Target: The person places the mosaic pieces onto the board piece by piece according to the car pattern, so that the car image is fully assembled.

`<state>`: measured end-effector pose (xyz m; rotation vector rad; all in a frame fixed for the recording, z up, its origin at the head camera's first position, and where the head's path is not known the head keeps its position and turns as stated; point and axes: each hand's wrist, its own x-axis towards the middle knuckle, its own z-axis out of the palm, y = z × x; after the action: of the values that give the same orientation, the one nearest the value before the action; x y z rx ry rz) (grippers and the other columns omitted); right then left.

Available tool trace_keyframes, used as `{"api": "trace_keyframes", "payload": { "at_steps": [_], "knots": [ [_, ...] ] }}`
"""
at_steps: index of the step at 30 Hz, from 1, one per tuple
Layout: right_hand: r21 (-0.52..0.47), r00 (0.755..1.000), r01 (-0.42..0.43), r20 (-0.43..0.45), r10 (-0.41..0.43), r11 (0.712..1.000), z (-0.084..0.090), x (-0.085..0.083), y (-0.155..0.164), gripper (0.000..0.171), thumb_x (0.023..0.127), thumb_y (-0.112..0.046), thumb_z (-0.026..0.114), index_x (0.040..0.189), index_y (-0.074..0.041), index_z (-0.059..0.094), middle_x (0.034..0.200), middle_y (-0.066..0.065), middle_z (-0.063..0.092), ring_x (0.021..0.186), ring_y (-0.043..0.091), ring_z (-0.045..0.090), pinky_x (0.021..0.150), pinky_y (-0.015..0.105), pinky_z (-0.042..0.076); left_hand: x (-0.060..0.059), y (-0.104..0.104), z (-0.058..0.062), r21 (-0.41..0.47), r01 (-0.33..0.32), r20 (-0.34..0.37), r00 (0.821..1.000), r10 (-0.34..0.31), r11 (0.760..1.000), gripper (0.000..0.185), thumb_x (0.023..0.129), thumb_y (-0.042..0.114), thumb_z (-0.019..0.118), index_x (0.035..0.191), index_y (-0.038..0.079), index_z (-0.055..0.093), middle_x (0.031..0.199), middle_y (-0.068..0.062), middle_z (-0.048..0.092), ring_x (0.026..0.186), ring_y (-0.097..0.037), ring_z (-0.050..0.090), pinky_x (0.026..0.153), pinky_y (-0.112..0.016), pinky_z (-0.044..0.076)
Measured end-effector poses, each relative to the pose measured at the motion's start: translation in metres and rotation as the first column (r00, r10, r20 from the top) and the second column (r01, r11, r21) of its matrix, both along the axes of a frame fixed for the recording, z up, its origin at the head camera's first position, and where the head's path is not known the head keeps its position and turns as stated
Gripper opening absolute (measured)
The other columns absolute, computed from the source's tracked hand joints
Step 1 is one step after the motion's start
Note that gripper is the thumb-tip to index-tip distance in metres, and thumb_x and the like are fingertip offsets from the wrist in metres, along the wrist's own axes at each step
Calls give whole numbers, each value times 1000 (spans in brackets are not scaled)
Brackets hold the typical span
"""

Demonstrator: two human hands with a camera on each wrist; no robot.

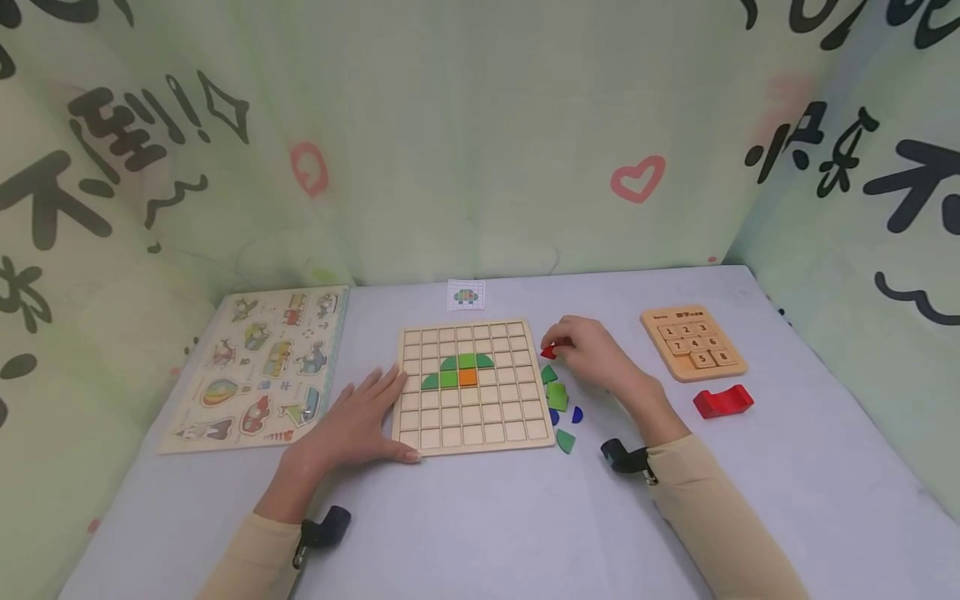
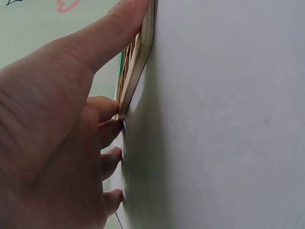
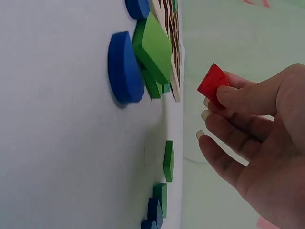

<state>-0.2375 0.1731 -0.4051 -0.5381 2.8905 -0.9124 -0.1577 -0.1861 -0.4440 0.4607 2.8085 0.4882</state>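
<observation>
The wooden grid board [image 1: 472, 387] lies flat on the bench [image 1: 495, 517], its square cells holding green pieces [image 1: 457, 371] in a dome shape and one orange square [image 1: 468, 377]; the other cells are bare. The left hand [image 1: 358, 425] rests flat with straight fingers against the board's near left corner. The right hand [image 1: 592, 354] pinches a red piece [image 3: 213, 83] between thumb and fingertips, just right of the board, above loose green and blue pieces [image 1: 561, 404].

Cloth-walled recording booth [image 1: 480, 167], tabletop puzzles [image 1: 258, 367]
</observation>
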Motion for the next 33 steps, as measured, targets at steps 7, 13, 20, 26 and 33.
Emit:
{"api": "trace_keyframes", "payload": {
  "at_steps": [7,13,20,26,33],
  "knots": [
    [-36,996,-6,85,9,999,-1,2,-23,11,92,-8,60,95,-13,70,91,4,69,84,20,57,73,30,49,0,0,1,5,0,6,1000,0,1000,129,63,78,74,160,15,18,169,-5,13,156,-35,9,123,-64,12],
    [-63,996,-43,73,48,997,-5,5,-44,10,91,-8,63,92,-12,72,89,3,66,83,20,56,73,30,48,0,0,0,8,-3,6,1000,3,1000,129,62,79,73,160,15,18,169,-4,13,156,-34,8,123,-63,11],
    [-30,994,-89,54,91,996,-8,7,-69,10,93,-5,64,95,-10,72,84,2,66,78,18,54,70,28,46,0,-1,1,11,-4,1,1000,4,1000,128,63,78,74,160,15,19,169,-5,14,156,-34,9,123,-63,11],
    [-11,996,-71,57,72,997,-10,9,-82,7,92,-3,66,92,-9,69,81,2,64,75,18,55,66,26,47,1,0,5,22,0,8,1000,0,1000,128,64,76,75,160,14,18,169,-5,13,156,-34,8,123,-63,11],
    [63,997,-73,30,72,995,-10,15,-88,9,92,-4,65,91,-10,72,85,1,68,77,18,57,70,28,52,1,1,4,15,-3,10,1000,3,1000,127,64,76,75,160,14,18,169,-4,13,157,-33,8,124,-62,11]
  ]
}}
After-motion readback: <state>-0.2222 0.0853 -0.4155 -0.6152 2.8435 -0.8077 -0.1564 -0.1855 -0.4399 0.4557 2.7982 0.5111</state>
